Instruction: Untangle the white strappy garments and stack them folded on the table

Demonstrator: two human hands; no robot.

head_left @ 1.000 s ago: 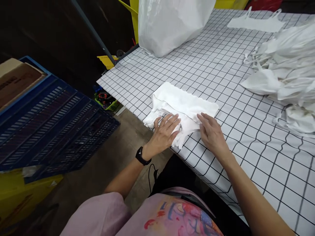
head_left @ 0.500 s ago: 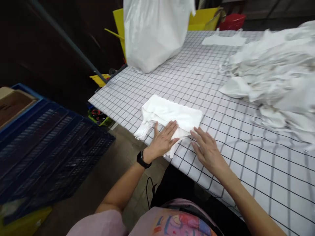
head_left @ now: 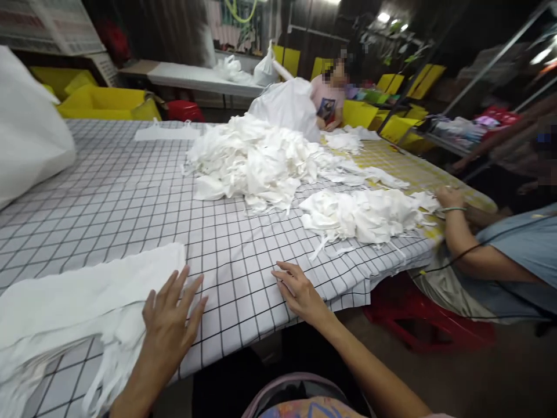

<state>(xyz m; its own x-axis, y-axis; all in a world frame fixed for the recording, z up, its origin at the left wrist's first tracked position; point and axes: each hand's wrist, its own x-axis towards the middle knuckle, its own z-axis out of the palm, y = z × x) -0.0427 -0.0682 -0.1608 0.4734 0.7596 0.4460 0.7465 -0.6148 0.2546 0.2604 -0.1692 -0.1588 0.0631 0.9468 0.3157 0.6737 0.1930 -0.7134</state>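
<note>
Left hand (head_left: 169,319) at 8 o'clock: palm down, fingers spread, gripping nothing; overlapped the right end of the white garment stack (head_left: 100,281), contact cannot tell. Stack lay flat, also toward 8 o'clock, straps trailing to the near edge of the checked tablecloth (head_left: 235,284). Right hand (head_left: 300,290) between 5 and 6 o'clock: half open, fingers loosely bent, holding nothing, over bare checked cloth; touching or not, unclear. Big white garment heap (head_left: 250,157) at 11 o'clock, smaller heap (head_left: 361,215) at 3. Single strappy piece (head_left: 167,134) at 10, white bag (head_left: 30,128) past 9. Co-worker in blue (head_left: 517,249) at 3, one hand by the smaller heap's far end. Red stool (head_left: 435,325) at 4.
</note>
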